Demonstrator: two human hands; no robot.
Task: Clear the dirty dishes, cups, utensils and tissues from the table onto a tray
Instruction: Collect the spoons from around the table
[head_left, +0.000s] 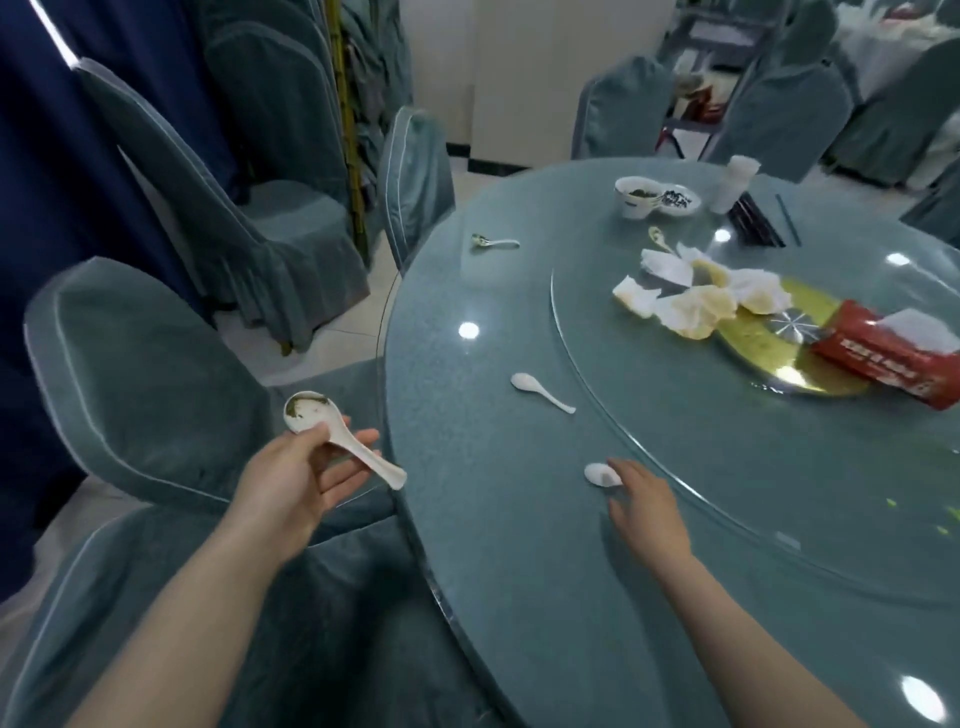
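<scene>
My left hand (298, 475) holds a white ceramic spoon (311, 415) with green residue in its bowl, off the left edge of the round table (493, 545). On the table, my right hand (644, 512) reaches over a second white spoon (601, 474). Its forefinger and thumb lie either side of the spoon's bowl, and the handle is hidden under the hand. Another clean-looking spoon (543, 392) lies further in. A dirty spoon (493, 242) sits near the far left edge. Crumpled stained tissues (696, 299) are heaped on the glass turntable (701, 493).
At the far side stand a dirty bowl (634, 196), a small dish (679, 198), a white cup stack (735, 184), dark chopsticks (756, 226) and one more spoon (657, 236). A red tissue box (883, 356) lies on the turntable. Covered chairs (145, 384) crowd the left side.
</scene>
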